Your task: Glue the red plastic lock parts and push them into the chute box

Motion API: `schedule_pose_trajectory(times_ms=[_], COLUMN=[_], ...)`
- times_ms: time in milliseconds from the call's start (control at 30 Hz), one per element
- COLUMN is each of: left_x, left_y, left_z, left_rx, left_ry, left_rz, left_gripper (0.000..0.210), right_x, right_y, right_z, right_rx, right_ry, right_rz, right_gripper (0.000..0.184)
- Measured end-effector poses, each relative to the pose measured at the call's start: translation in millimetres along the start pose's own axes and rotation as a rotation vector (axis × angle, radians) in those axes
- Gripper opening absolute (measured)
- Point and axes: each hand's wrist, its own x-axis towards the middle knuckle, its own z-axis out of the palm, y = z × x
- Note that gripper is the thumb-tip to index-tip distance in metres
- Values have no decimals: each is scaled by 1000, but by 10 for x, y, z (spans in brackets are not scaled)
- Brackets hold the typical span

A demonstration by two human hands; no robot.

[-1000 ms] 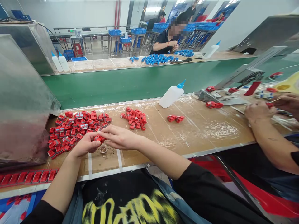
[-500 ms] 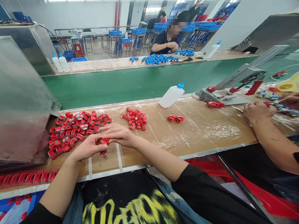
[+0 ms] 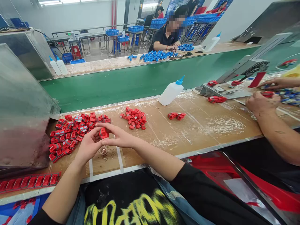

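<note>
A small red plastic part [image 3: 103,132] is held up between both my hands, above the front of the bench. My left hand [image 3: 89,144] curls around its left side, closed on it. From the right, my right hand [image 3: 118,136] grips the same part, with fingers over its far side and thumb on the near side. Below them a small round clear dish [image 3: 103,150] sits on a brown cardboard pad [image 3: 106,164]. Just behind my left hand spreads a large pile of red and grey parts [image 3: 70,132]. A smaller heap of red pieces [image 3: 136,118] lies beyond my right hand.
A white squeeze bottle [image 3: 171,93] stands behind two red parts [image 3: 176,116]. A metal press [image 3: 234,78] is at the right, near a co-worker's hands [image 3: 264,101]. A metal housing [image 3: 23,109] bounds the left. Red parts line up [image 3: 30,181] along the front edge.
Both hands have lifted slightly away from me with the red part and turned it, uncovering the small dish. The co-worker's far hand at the right has reached over the parts there.
</note>
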Motion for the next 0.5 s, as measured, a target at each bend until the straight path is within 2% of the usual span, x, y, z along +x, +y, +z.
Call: schedule_pose_trajectory(times_ms=[167, 267, 333, 400, 467, 500], left_x=[-26, -30, -15, 15, 64, 99], left_y=[-25, -63, -92, -108, -97, -80], left_z=[77, 138, 183, 213, 204, 180], left_rx=[58, 60, 16, 8, 93, 194], left_ry=[60, 53, 2, -116, -241, -254], left_rz=[92, 83, 11, -65, -93, -70], left_gripper=[48, 44, 48, 49, 50, 51], right_x=[33, -35, -121, -252, -455, -591], right_y=[23, 47, 64, 83, 109, 128], right_z=[-35, -98, -144, -188, -249, -298], right_rx=[-98, -122, -165, -265, -422, -517], right_ry=[25, 0, -48, -61, 5, 62], right_rz=[-102, -129, -161, -207, -226, -209], right_gripper=[66, 67, 64, 57, 51, 51])
